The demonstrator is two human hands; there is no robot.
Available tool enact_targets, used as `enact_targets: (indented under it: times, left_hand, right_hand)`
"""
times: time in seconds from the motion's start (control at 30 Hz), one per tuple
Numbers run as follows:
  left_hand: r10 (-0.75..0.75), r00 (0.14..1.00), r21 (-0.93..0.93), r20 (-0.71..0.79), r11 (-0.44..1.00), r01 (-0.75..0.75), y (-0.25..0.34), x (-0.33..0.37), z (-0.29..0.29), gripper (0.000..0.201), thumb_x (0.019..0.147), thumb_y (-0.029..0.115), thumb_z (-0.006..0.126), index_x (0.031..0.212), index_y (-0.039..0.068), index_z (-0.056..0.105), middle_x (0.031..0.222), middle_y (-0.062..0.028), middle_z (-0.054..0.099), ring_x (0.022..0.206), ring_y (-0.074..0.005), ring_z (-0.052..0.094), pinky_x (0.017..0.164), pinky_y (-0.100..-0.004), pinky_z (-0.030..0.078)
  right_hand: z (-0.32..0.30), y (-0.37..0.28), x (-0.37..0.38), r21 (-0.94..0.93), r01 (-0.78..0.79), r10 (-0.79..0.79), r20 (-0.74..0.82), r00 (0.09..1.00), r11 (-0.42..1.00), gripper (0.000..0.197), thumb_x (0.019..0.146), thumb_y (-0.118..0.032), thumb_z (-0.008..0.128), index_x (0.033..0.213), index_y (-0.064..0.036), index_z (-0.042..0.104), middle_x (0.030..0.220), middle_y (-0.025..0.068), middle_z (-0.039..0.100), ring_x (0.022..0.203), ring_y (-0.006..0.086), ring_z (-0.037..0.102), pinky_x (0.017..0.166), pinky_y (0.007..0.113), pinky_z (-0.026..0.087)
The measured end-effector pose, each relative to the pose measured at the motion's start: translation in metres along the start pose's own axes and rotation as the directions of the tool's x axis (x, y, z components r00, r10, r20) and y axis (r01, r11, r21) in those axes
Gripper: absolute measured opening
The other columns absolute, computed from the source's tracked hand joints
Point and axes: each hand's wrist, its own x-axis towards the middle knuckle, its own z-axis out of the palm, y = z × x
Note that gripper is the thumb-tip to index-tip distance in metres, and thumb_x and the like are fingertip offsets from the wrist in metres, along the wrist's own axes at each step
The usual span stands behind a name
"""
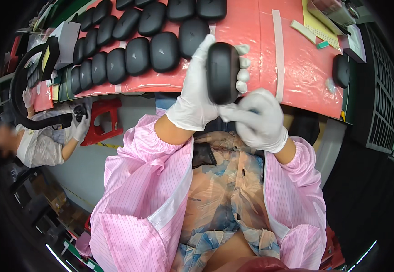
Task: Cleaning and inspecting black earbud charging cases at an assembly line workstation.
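Note:
My left hand (197, 86), in a white glove, is closed around a black rounded case (222, 73). The thumb lies along one long side of it and the fingertips curl over the other. The case is held up over the table's near edge, its smooth matte face in view. Just below and to the right of the case is my white-gloved right hand (261, 120). Its fingers are curled, and one reaches toward the case's lower end. A small dark patch shows between those fingers; whatever they hold is too hidden to name.
Several similar black cases (138, 55) stand in rows on the pink-covered table (256, 27). Another case (340, 71) lies at the right edge. A thick black curved tube (14, 95) is at the left. Beyond it sits a gloved co-worker (47, 140), near a red stool (106, 120).

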Motion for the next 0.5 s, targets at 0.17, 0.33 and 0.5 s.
enact_targets:
  times: [0.17, 0.33, 0.5]
  left_hand:
    - [-0.076, 0.966, -0.234, 0.247, 0.963, 0.136, -0.012, -0.001, 0.02, 0.093, 0.086, 0.07, 0.043, 0.148, 0.003, 0.028, 0.145, -0.0162, 0.041, 0.138, -0.0294, 0.034, 0.11, -0.0411, 0.034]
    - [-0.074, 0.922, -0.34, 0.379, 0.916, 0.213, -0.013, -0.003, 0.02, 0.1, 0.083, 0.071, 0.045, 0.151, 0.004, 0.018, 0.15, -0.019, 0.031, 0.141, -0.0318, 0.027, 0.116, -0.0453, 0.023]
    - [0.026, 0.903, -0.441, 0.428, 0.878, 0.184, -0.009, 0.011, 0.014, 0.104, 0.08, 0.071, 0.052, 0.154, 0.01, 0.012, 0.158, -0.0217, 0.014, 0.146, -0.0367, 0.015, 0.117, -0.0531, 0.018]
  right_hand:
    - [-0.031, 0.003, 0.022, -0.217, -0.205, 0.112, -0.375, 0.92, 0.954, 0.031, 0.081, 0.011, 0.054, 0.105, -0.0005, 0.068, 0.085, 0.0094, 0.059, 0.074, 0.0197, 0.058, 0.069, 0.031, 0.047]
    - [-0.02, 0.006, 0.041, -0.221, -0.005, -0.02, -0.111, 0.994, 0.975, 0.033, 0.072, 0.008, 0.056, 0.097, -0.0073, 0.072, 0.083, 0.0066, 0.062, 0.072, 0.021, 0.059, 0.065, 0.031, 0.046]
    - [-0.017, -0.015, 0.01, -0.021, 0.069, -0.071, -0.128, 0.989, 0.997, 0.036, 0.065, 0.008, 0.059, 0.095, -0.0073, 0.07, 0.073, 0.0019, 0.056, 0.061, 0.0176, 0.052, 0.055, 0.03, 0.039]
